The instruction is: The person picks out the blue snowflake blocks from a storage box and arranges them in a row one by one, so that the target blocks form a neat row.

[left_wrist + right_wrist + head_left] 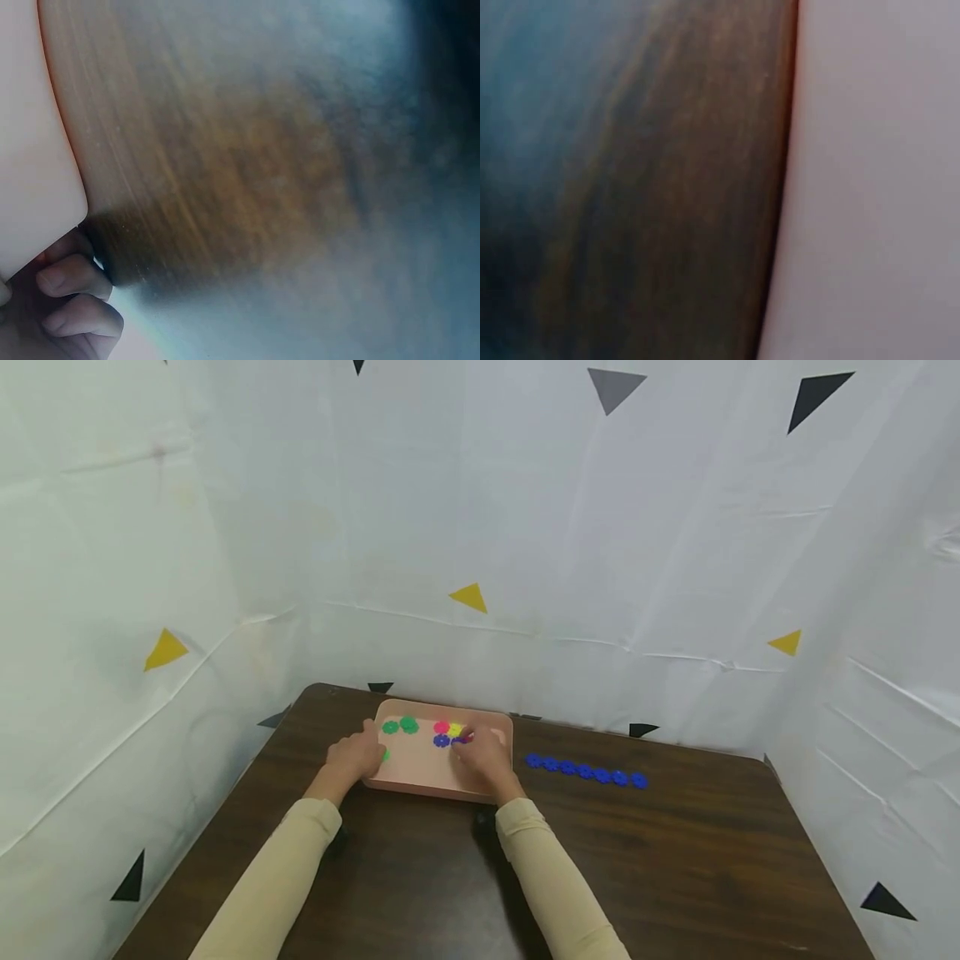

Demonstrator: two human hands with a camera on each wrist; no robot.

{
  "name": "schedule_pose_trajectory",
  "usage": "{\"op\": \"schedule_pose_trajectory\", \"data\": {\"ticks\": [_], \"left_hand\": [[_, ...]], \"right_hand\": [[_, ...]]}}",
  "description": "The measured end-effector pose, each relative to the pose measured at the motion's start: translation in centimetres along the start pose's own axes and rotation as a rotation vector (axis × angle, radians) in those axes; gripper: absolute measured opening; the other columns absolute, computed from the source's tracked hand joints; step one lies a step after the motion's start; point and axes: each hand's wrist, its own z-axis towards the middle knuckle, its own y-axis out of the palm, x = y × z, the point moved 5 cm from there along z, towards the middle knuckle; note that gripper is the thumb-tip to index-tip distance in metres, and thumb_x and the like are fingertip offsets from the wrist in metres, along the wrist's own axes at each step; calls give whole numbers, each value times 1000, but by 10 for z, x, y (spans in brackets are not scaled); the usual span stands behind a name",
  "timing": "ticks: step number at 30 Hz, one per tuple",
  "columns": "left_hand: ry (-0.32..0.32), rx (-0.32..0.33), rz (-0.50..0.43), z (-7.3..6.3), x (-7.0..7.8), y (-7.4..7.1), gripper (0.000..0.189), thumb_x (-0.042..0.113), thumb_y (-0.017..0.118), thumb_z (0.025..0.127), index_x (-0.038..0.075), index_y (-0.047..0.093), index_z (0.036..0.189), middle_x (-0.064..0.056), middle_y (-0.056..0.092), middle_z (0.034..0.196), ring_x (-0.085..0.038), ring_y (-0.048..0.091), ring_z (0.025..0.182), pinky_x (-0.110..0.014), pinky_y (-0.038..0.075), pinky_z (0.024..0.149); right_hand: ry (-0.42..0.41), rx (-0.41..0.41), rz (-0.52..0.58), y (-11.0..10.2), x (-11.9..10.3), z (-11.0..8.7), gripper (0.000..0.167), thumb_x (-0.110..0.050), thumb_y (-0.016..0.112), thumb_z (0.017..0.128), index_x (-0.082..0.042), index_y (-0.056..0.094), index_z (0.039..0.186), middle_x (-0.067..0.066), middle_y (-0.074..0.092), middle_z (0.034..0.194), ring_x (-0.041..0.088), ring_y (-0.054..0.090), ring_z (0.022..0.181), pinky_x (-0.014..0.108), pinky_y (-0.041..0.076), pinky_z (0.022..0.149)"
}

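Note:
A pink tray (420, 781) with a raised rim lies near the back of the table. My left hand (356, 753) holds it at the left side, fingers curled at the rim; in the left wrist view, curled fingers (79, 277) show by the tray's corner (64, 195). Inside the tray, my right hand (486, 755) pinches a blue flower-shaped disc (457, 741) at its fingertips. Close by lie another blue disc (441, 741), a pink disc (442, 727) and a yellow disc (456, 729). The right wrist view shows only the tray (877, 180) and tabletop, not the hand.
Several blue flower discs (585, 771) form a row on the dark wooden table (675, 843), right of the tray. Green discs (408, 725) sit in the tray's left part, one partly behind the left hand. A white sheet (480, 510) with triangles hangs around the table.

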Motion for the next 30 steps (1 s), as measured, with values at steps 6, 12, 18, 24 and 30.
{"op": "schedule_pose_trajectory", "data": {"ticks": [6,12,18,24,30], "left_hand": [[-2,-4,3,1,3,-2,66,28,45,110,-6,21,161,-23,67,106,-36,61,86,-56,52,91],[-2,-20,8,-1,4,-1,66,28,45,110,-6,20,161,-24,67,108,-36,61,87,-58,51,94],[9,-16,7,-1,3,-2,63,28,46,110,-6,23,158,-23,66,105,-36,61,87,-55,51,91],[9,-9,-1,0,3,-2,62,28,46,110,-6,24,158,-23,66,106,-36,61,88,-55,52,91],[9,-7,-9,0,1,1,62,27,45,110,-6,25,157,-22,66,104,-36,61,87,-55,51,90]], "right_hand": [[3,21,7,-3,-2,-1,35,-20,77,98,-5,66,127,12,71,123,28,65,107,49,56,102],[0,14,-24,-5,-2,-2,34,-19,79,96,-5,65,124,12,71,122,28,65,107,48,55,103],[7,-14,-13,-3,-4,-3,31,-20,81,95,-6,63,117,9,68,105,25,61,94,41,56,86],[7,-22,0,-1,-3,-2,32,-21,82,95,-9,58,113,7,62,99,24,57,90,35,48,77],[-5,-7,-15,0,-2,-1,34,-22,81,96,-9,57,116,6,64,102,24,58,88,35,46,75]]}}
